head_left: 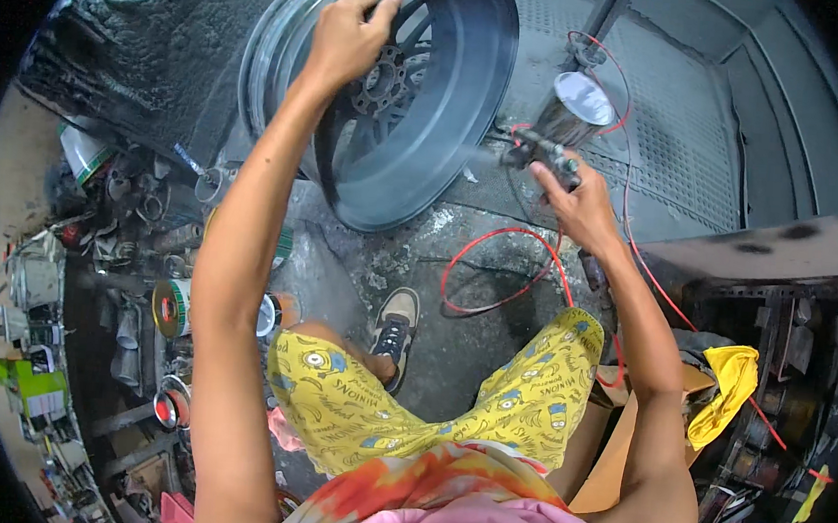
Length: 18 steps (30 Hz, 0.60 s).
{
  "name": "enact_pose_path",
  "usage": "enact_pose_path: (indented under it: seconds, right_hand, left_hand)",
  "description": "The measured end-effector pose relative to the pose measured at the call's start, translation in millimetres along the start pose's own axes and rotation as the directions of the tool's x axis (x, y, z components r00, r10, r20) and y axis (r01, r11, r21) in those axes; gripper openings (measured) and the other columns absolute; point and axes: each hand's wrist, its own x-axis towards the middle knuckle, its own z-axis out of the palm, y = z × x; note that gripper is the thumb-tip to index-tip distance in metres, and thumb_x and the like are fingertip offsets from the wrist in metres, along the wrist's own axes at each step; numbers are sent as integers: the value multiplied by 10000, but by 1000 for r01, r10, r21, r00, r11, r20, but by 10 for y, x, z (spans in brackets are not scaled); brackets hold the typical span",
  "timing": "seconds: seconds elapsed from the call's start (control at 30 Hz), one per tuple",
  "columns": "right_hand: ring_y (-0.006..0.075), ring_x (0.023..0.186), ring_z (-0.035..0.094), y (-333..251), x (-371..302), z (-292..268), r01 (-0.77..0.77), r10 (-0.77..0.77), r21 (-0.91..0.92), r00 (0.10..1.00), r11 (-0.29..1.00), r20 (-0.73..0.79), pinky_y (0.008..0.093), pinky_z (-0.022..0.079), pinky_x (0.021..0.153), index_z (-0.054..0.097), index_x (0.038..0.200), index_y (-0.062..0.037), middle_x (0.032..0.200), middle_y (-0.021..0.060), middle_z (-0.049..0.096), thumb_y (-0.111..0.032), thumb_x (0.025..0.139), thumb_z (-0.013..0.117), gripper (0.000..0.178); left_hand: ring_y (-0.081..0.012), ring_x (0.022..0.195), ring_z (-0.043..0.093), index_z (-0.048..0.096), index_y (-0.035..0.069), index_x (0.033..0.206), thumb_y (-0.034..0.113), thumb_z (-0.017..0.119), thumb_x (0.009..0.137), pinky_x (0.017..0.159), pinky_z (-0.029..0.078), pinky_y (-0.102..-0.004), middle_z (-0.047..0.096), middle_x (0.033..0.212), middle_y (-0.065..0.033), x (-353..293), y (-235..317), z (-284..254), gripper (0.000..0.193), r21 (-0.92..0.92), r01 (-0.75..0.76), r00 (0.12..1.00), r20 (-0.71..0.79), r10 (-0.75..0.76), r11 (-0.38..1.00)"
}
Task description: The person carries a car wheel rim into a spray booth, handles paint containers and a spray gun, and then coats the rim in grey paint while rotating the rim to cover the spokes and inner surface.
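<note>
A dark grey car wheel rim (429, 116) stands upright on a paint-caked stand, its barrel facing right. My left hand (349, 35) grips the rim's upper front edge near the spokes. My right hand (579, 203) holds a spray gun (543, 154) with a shiny metal cup (577, 107) on top, its nozzle pointing left at the rim's barrel, a short way off it. A faint mist shows between nozzle and rim. A thin red hose (506, 268) loops from the gun down past my knee.
Several paint cans (175, 308) and tins crowd the shelves at the left. A grey grated wall (681, 134) stands behind the rim. A yellow cloth (726, 390) lies on a cardboard box at the right. My shoe (395, 326) rests on the crusted floor below the rim.
</note>
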Motion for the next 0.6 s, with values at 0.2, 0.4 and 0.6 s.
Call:
enact_pose_path:
  seconds: [0.2, 0.4, 0.6]
  right_hand:
    - [129, 627, 608, 144, 205, -423, 90, -132, -119, 902, 989, -412, 317, 485, 622, 685, 1082, -2, 687, 61, 666, -326, 936, 708, 356]
    - [117, 647, 594, -253, 117, -670, 221, -221, -64, 822, 973, -525, 297, 487, 643, 684, 1067, 10, 720, 46, 673, -308, 945, 704, 341]
    - [109, 693, 603, -52, -36, -750, 149, -175, -93, 869, 985, -463, 281, 480, 660, 681, 1095, 9, 745, 44, 667, -284, 966, 679, 321]
  left_hand:
    - [-368, 1214, 598, 683, -2, 1186, 304, 602, 970, 1055, 439, -402, 658, 1247, -204, -102, 418, 570, 383, 47, -85, 996, 17, 84, 995]
    - [-364, 1145, 628, 667, -24, 1164, 359, 476, 1023, 940, 472, -421, 663, 1171, -273, -33, 436, 497, 451, -183, -12, 1000, -12, 10, 983]
    - [-346, 1271, 522, 587, -37, 1293, 336, 523, 1025, 1088, 378, -422, 555, 1360, -248, -1212, -640, -431, 463, 17, 375, 873, -344, -347, 927]
